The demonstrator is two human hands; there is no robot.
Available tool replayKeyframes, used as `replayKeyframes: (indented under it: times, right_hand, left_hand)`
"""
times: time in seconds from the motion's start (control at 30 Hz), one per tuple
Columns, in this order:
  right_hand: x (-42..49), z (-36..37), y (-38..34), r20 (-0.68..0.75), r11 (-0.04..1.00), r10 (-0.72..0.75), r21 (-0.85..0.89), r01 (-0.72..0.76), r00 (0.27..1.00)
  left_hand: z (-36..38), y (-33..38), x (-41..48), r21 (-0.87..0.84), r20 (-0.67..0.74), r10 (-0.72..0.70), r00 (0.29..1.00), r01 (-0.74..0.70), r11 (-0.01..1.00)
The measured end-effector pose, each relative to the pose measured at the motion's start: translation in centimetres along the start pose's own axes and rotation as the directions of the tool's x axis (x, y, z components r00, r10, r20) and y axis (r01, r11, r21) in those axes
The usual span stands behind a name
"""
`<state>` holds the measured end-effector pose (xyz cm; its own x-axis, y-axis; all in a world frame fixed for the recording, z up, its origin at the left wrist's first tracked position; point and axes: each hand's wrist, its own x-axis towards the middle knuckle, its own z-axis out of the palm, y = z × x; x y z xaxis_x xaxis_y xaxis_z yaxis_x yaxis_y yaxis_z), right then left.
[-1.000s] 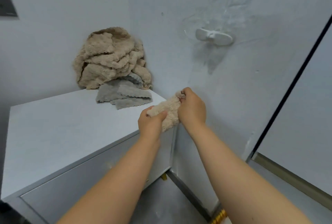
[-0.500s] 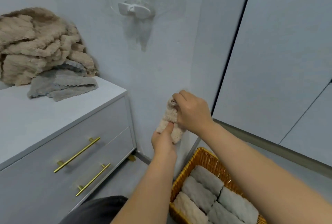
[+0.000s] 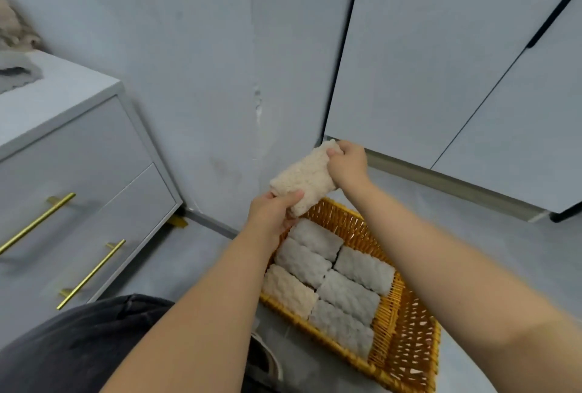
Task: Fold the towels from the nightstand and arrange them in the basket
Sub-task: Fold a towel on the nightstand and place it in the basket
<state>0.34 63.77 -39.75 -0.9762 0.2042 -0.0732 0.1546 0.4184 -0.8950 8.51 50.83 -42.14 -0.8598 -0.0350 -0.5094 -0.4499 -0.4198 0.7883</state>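
Observation:
A folded beige towel (image 3: 304,177) hangs in the air above the far end of the wicker basket (image 3: 406,339). My left hand (image 3: 273,213) grips its near end, and my right hand (image 3: 346,164) pinches its far end. Several folded towels lie in two rows in the basket: grey ones (image 3: 346,295) and one beige (image 3: 288,290) at the near left. On the nightstand (image 3: 72,128) at the far left, an edge of a grey towel (image 3: 17,73) and a bit of the beige pile (image 3: 11,29) show.
The basket's right part shows bare weave. The nightstand has two drawers with gold handles (image 3: 91,274). White cabinet doors (image 3: 441,55) stand behind the basket. My dark-clad leg (image 3: 75,345) is at the bottom left.
My view swung right and down from the nightstand to the basket. Both hands carried the folded beige towel off the nightstand and over the basket's far end.

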Motion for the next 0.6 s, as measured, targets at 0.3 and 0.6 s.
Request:
replayKeyframes:
  times: [0.3, 0.6]
  right_hand:
    - [1.8, -2.4, 5.9, 0.395, 0.592, 0.473, 0.520, -0.616, 0.788]
    - [3.9, -5.5, 10.4, 0.523, 0.639, 0.395, 0.435, -0.634, 0.756]
  left_hand:
    - [2.3, -4.4, 3.7, 0.171, -0.142, -0.049, 0.989, 0.073, 0.983]
    - [3.9, -7.8, 4.9, 0.120, -0.154, -0.134, 0.979, 0.154, 0.981]
